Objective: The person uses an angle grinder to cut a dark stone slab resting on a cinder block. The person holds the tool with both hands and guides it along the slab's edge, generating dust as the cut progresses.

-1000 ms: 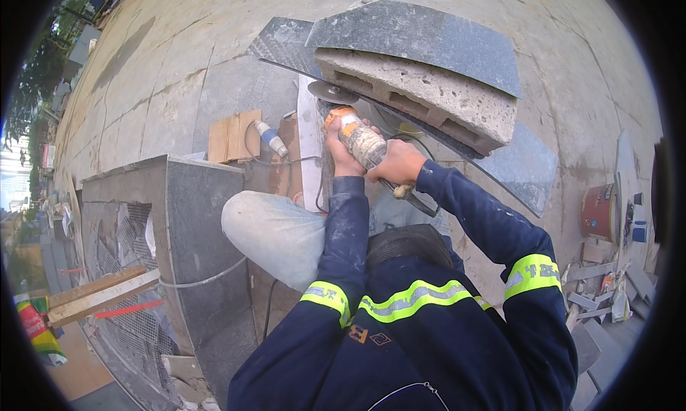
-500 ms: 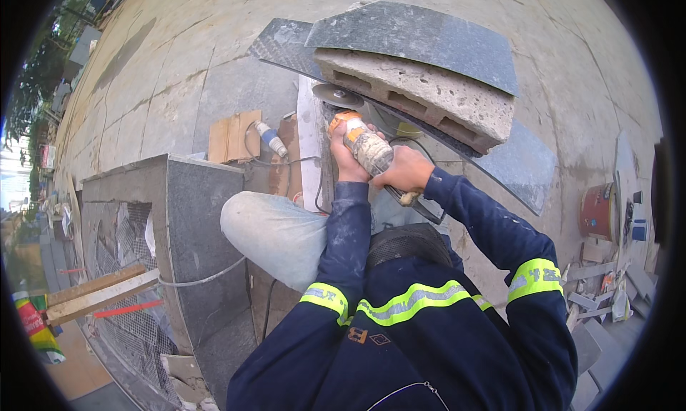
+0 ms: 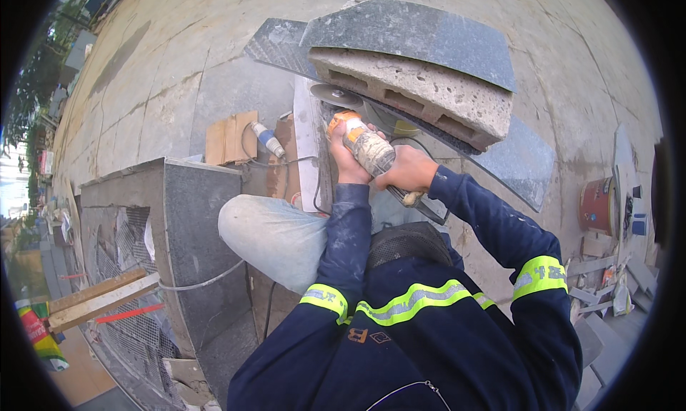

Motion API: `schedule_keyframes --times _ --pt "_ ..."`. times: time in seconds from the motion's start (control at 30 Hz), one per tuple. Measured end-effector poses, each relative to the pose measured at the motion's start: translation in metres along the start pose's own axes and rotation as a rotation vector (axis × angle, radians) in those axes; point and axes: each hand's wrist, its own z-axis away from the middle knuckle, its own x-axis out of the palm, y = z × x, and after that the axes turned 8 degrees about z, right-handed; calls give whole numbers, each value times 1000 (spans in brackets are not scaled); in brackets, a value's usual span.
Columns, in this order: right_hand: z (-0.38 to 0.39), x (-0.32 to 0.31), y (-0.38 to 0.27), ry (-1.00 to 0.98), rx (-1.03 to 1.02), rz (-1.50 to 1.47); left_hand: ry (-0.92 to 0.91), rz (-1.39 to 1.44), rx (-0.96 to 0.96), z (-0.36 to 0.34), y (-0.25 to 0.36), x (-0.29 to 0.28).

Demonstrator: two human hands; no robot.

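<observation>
Both my hands grip a dusty orange and white angle grinder (image 3: 370, 151). My left hand (image 3: 349, 157) wraps around its body near the orange head, while my right hand (image 3: 409, 171) closes round the rear end. At the front, the round disc (image 3: 336, 95) sits at the edge of a grey stone slab beneath a hollow concrete block (image 3: 421, 89); whether it touches the stone I cannot tell. Another grey stone slab (image 3: 414, 36) with angled corners lies along the far side of the block. The lower slab (image 3: 518, 164) sticks out to the right under it.
To the left, a blue and white plug connector (image 3: 268, 138) with a cable lies by a piece of cardboard (image 3: 230, 136). A stone-clad box (image 3: 204, 247) stands beside my left knee. At far right are a red bucket (image 3: 597, 205) and several stone offcuts (image 3: 600, 354).
The view has shifted slightly, so the slabs and block appear a little further left. Both hands keep their hold on the angle grinder, which has hardly moved.
</observation>
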Motion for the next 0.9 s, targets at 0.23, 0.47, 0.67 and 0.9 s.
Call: schedule_keyframes --times 0.23,0.47,0.67,0.9 --pt "-6 -3 -4 5 -17 -4 25 5 36 -5 4 0" --pt "-26 -3 -6 5 0 7 30 42 30 -16 13 0" --pt "-32 -12 -18 7 28 36 59 -27 39 -35 24 -12" --pt "-28 -9 -17 1 34 27 64 -43 52 -29 20 -6"
